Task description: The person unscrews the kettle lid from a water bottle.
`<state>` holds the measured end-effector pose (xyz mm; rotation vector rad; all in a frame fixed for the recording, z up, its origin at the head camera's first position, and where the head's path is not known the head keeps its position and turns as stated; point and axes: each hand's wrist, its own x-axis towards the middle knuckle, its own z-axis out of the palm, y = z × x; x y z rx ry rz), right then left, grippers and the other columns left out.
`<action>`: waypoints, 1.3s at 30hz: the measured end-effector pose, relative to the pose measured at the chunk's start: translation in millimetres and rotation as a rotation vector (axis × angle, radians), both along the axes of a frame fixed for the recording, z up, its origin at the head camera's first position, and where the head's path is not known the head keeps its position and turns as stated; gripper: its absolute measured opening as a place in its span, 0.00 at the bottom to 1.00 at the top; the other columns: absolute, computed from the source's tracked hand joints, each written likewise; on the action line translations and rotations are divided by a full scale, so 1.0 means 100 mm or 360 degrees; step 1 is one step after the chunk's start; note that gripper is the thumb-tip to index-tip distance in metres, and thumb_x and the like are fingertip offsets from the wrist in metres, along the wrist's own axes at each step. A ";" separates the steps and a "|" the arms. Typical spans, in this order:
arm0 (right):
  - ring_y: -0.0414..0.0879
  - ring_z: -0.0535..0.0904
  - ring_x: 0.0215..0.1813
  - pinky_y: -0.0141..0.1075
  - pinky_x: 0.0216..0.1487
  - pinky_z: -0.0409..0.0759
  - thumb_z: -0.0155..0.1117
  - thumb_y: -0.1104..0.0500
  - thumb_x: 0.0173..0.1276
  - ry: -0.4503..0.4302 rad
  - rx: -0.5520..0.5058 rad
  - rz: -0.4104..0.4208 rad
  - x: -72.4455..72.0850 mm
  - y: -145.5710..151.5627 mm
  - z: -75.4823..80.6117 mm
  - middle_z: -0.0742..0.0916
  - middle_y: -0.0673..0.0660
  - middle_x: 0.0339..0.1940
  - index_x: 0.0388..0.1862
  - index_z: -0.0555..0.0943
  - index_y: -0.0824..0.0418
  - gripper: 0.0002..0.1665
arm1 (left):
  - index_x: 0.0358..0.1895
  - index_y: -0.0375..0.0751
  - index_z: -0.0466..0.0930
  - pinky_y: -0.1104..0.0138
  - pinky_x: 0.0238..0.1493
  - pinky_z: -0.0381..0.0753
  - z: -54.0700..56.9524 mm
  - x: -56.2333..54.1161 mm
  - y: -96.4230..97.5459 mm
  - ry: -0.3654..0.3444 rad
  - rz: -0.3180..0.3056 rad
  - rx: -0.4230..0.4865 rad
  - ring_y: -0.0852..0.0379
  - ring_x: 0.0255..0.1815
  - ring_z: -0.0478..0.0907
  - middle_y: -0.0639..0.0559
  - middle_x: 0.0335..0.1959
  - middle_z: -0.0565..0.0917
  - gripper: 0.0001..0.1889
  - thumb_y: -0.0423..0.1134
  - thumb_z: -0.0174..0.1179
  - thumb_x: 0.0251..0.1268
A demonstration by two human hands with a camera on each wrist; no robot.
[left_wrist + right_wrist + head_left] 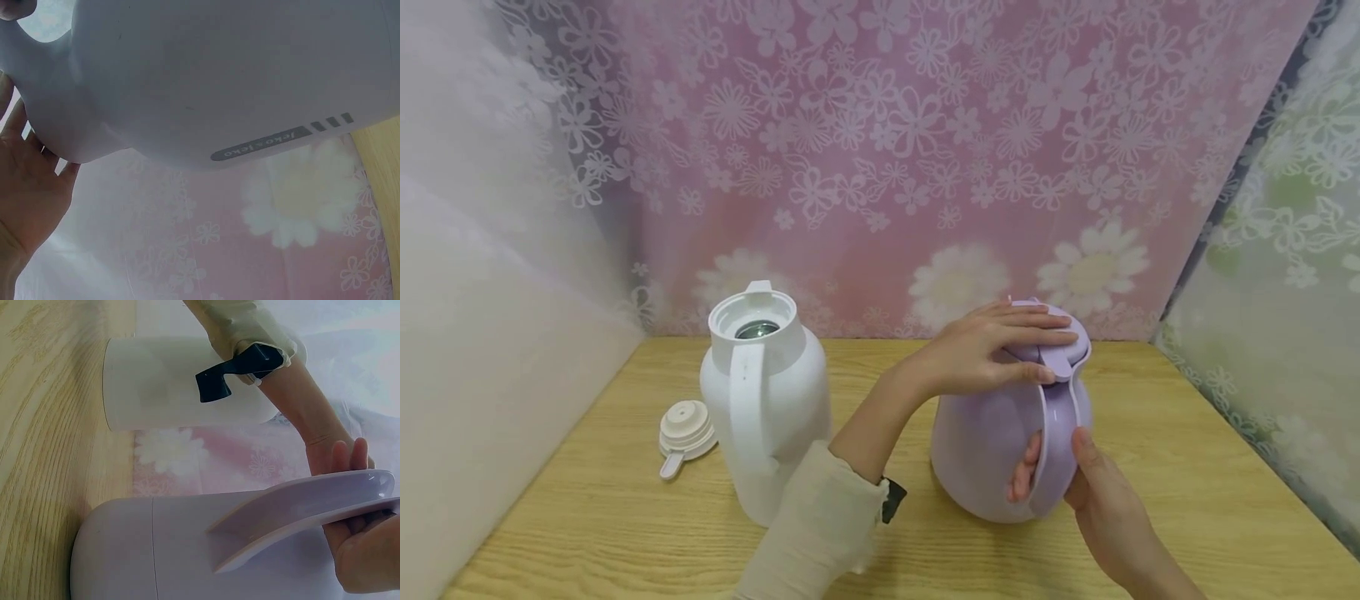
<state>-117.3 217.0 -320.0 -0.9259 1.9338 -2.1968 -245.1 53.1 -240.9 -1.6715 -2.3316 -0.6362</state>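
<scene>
A lilac thermos jug (981,450) stands on the table at right, its lid (1071,337) on top and its handle (1060,450) facing me. My left hand (992,346) rests over that lid with fingers extended, the thumb by the lid's lever. Around the handle, my right hand (1108,508) keeps its grip; its fingertips show through the handle gap. The left wrist view has the jug's body (219,75) filling the top, the left palm (31,181) at its lid end. Part of the right hand (369,556) is cut off in the right wrist view.
At left a white thermos jug (790,400) stands with its mouth uncovered. Beside it on the wooden table (625,533) lies a white stopper lid (685,425). A floral curtain (865,167) hangs behind. My left forearm crosses in front of the white jug.
</scene>
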 end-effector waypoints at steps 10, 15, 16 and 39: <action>0.51 0.78 0.39 0.39 0.46 0.73 0.11 0.55 0.76 -0.0023 0.0042 -0.0036 0.01 0.00 0.01 0.82 0.55 0.32 0.43 0.70 0.62 0.32 | 0.66 0.56 0.65 0.77 0.63 0.33 0.03 0.01 0.01 0.0007 0.0045 -0.0034 0.74 0.67 0.44 0.63 0.66 0.63 0.27 0.55 0.53 0.64; 0.51 0.78 0.40 0.38 0.47 0.72 0.11 0.55 0.76 -0.0041 0.0031 -0.0019 0.01 0.00 0.01 0.82 0.56 0.32 0.43 0.70 0.63 0.32 | 0.66 0.56 0.65 0.77 0.63 0.33 0.03 0.02 0.00 0.0020 0.0071 -0.0055 0.74 0.67 0.43 0.63 0.67 0.62 0.27 0.55 0.52 0.64; 0.51 0.78 0.40 0.38 0.47 0.72 0.11 0.55 0.76 -0.0044 0.0032 -0.0018 0.01 0.01 0.01 0.82 0.55 0.32 0.43 0.70 0.63 0.32 | 0.66 0.56 0.65 0.77 0.63 0.32 0.03 0.03 0.00 0.0020 0.0078 -0.0059 0.74 0.67 0.43 0.63 0.67 0.62 0.27 0.55 0.52 0.64; 0.50 0.78 0.40 0.38 0.47 0.72 0.12 0.54 0.76 -0.0052 0.0031 -0.0009 0.02 0.02 0.02 0.82 0.55 0.33 0.42 0.70 0.62 0.31 | 0.66 0.57 0.65 0.76 0.64 0.31 0.01 0.07 0.03 0.0031 0.0114 -0.0046 0.73 0.67 0.43 0.64 0.67 0.61 0.27 0.56 0.52 0.64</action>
